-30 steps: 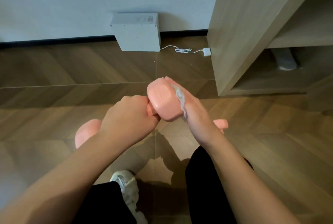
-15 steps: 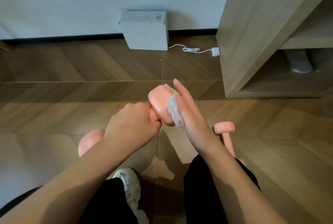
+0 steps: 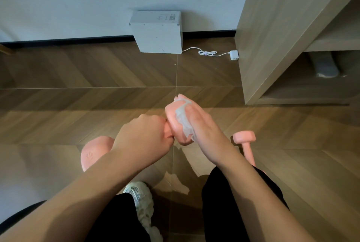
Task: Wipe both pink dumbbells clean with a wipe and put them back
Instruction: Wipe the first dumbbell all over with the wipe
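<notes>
My left hand (image 3: pixel 143 136) is closed around the handle of a pink dumbbell (image 3: pixel 174 125), held above the floor. Its far head points up and right; its near head (image 3: pixel 95 153) shows below my left forearm. My right hand (image 3: pixel 198 125) presses a crumpled white wipe (image 3: pixel 184 120) flat against the far head, fingers stretched over it. The second pink dumbbell (image 3: pixel 244 140) lies on the wooden floor just right of my right wrist, its lower end hidden behind my leg.
A white box (image 3: pixel 157 32) stands against the wall, with a white cable and plug (image 3: pixel 233 54) on the floor. A wooden cabinet (image 3: pixel 272 37) rises at the right. My knees and a white sneaker (image 3: pixel 140 199) are below.
My right hand slid the wipe across the dumbbell's far head, now covering more of its right side. The view shifted, so the second dumbbell on the floor shows more fully.
</notes>
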Demonstrator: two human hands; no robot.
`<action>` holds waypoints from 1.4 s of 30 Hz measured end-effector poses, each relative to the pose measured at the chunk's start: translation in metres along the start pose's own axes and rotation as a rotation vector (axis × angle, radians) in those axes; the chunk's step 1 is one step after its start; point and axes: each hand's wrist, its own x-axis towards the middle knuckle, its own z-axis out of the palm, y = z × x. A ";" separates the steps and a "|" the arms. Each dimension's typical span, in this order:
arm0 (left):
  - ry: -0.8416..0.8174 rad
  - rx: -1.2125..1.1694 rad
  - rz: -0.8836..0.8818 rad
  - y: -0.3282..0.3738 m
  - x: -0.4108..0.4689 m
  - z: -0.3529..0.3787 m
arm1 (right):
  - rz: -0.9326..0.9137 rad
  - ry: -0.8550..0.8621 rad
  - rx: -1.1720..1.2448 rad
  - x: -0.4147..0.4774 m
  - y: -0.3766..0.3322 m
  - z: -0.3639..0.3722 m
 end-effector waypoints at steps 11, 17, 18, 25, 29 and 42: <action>-0.023 -0.201 -0.066 -0.005 0.011 0.001 | -0.062 0.056 0.013 0.002 -0.005 0.004; -0.144 -0.364 -0.164 0.003 0.013 -0.007 | -0.278 0.152 -0.094 -0.004 -0.004 0.008; -0.147 -0.406 -0.175 0.005 0.012 -0.007 | -0.262 0.150 -0.084 -0.005 -0.003 0.006; -0.166 -0.483 -0.186 0.010 0.005 -0.012 | -0.241 0.090 -0.085 -0.008 -0.010 0.001; -0.204 -0.650 -0.225 0.013 0.002 -0.012 | -0.287 0.156 0.005 -0.010 -0.005 0.001; -0.178 -0.907 -0.285 0.015 -0.002 -0.011 | -0.298 0.191 0.124 -0.004 -0.004 0.002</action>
